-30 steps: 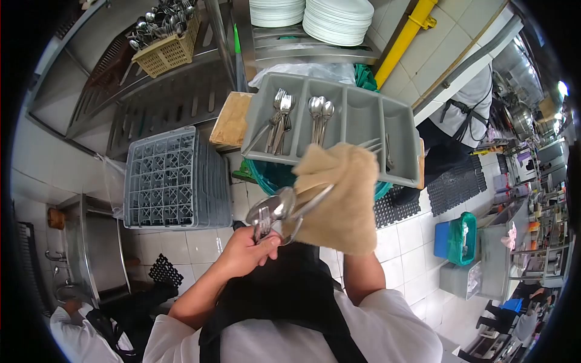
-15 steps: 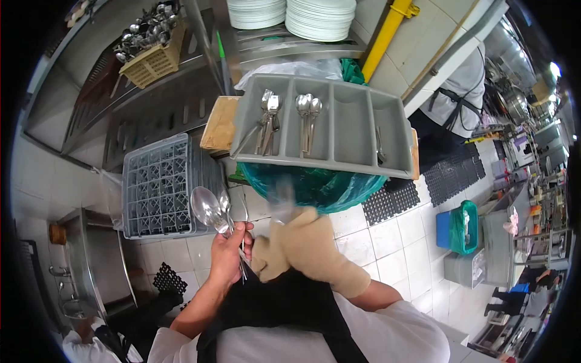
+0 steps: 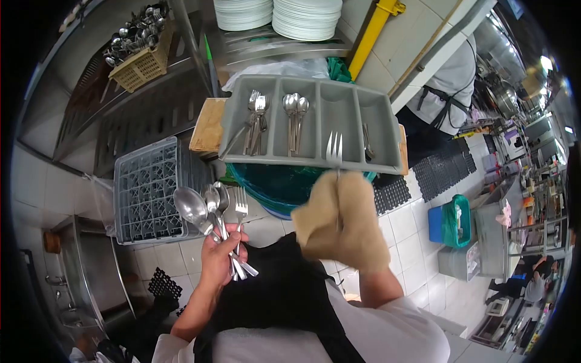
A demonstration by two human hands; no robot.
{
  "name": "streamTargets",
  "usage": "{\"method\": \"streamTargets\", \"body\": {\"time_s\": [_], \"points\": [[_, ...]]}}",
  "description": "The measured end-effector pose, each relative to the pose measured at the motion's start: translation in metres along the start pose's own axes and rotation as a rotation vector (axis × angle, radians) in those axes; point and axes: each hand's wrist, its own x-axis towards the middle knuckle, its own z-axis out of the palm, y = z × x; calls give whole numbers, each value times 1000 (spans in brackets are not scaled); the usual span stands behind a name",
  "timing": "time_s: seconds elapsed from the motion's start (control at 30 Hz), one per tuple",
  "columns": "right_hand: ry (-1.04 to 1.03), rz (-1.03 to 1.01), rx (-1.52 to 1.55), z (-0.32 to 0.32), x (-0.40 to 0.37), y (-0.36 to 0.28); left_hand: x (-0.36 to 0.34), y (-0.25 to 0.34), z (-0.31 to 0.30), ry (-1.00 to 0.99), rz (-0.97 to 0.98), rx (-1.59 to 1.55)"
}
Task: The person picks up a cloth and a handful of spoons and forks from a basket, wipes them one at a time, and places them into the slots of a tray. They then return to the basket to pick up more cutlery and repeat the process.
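Several spoons (image 3: 192, 206) and a fork (image 3: 241, 202) are bunched in my left hand (image 3: 221, 254), their heads pointing up. A tan cloth (image 3: 357, 224) covers my right hand (image 3: 348, 227), which grips a fork (image 3: 334, 148) through it, tines upward over the front edge of the tray. The grey cutlery tray (image 3: 342, 112) has four compartments. Forks (image 3: 259, 115) lie in the leftmost one and spoons (image 3: 295, 115) in the second. The third has nothing inside behind the fork's tines. A small piece of cutlery (image 3: 367, 142) rests in the rightmost.
Under the tray are a wooden board (image 3: 207, 127) and a green-lined bin (image 3: 272, 184). A grey glass rack (image 3: 148, 190) stands at left, below a yellow cutlery basket (image 3: 142, 69). White plates (image 3: 307, 18) are stacked behind. A person (image 3: 445, 85) stands at the upper right.
My right hand with the cloth has moved right and up, and the fork in it now shows clearly. The cutlery in my left hand has fanned out, its fork showing more.
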Motion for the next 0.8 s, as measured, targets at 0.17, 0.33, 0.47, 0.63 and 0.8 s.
{"method": "streamTargets", "body": {"time_s": [0.17, 0.33, 0.47, 0.63, 0.8], "points": [[20, -14, 13, -12, 31, 21, 6, 7, 19, -24, 47, 38], [31, -118, 63, 5, 31, -8, 11, 16, 32, -46, 55, 39], [68, -86, 72, 17, 56, -48, 12, 10, 43, -122, 69, 98], [-41, -119, 80, -10, 67, -52, 4, -4, 54, -252, 88, 282], [-30, 113, -305, -20, 80, -52, -1, 8, 51, -239, 27, 426]]}}
